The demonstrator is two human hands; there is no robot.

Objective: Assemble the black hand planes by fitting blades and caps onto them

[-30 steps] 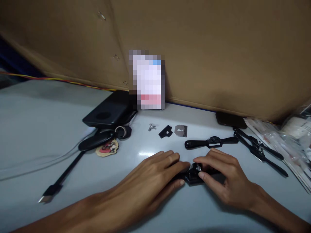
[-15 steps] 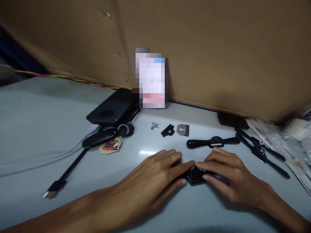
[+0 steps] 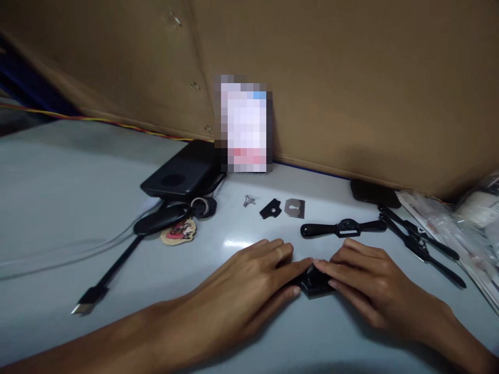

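The black tool (image 3: 316,289) lies on the desk (image 3: 307,337) in the lower middle of the view, its long axis running roughly left to right across the person's front. Both ends are covered, so which way it faces cannot be told. The left hand (image 3: 257,280) is closed around its left part, and the right hand (image 3: 376,283) grips its middle and right with index finger and thumb; the two index fingertips nearly meet on top. The work looks part-way: the fingers hide too much to tell whether this tool's fittings are all fixed. Just beyond, the frame (image 3: 346,226) shows an open slot, while the blade (image 3: 294,208), plate (image 3: 270,209) and screw (image 3: 248,201) lie loose farther off, so that set seems to remain apart. To the right, two other tools (image 3: 440,267) lie slantwise, apparently with their fittings on. Whether parts are going on or coming off is unclear.
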